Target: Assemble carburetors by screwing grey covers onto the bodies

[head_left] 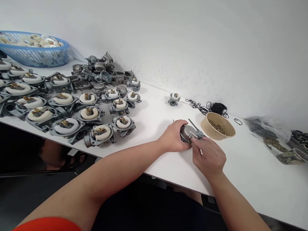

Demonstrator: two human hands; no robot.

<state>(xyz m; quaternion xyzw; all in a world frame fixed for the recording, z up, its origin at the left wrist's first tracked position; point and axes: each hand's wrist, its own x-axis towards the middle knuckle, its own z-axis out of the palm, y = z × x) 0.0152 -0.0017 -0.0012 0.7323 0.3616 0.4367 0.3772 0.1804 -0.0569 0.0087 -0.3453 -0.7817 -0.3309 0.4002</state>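
Note:
My left hand (173, 136) grips a grey metal carburetor (188, 132) with its round bowl up, held on the white table (248, 172). My right hand (208, 155) pinches a small part at the carburetor's right side, fingers closed against the metal. A thin dark rod (193, 124) lies just behind the carburetor. A tan bowl (217, 126) of small brass screws stands immediately to the right of both hands.
Many carburetor bodies with white floats (89, 113) cover the table's left half, with bare metal ones heaped behind (100, 71). A blue basket (32, 49) sits far left. One lone carburetor (174, 99), black O-rings (207, 107) and plastic bags of parts (274, 140) lie right.

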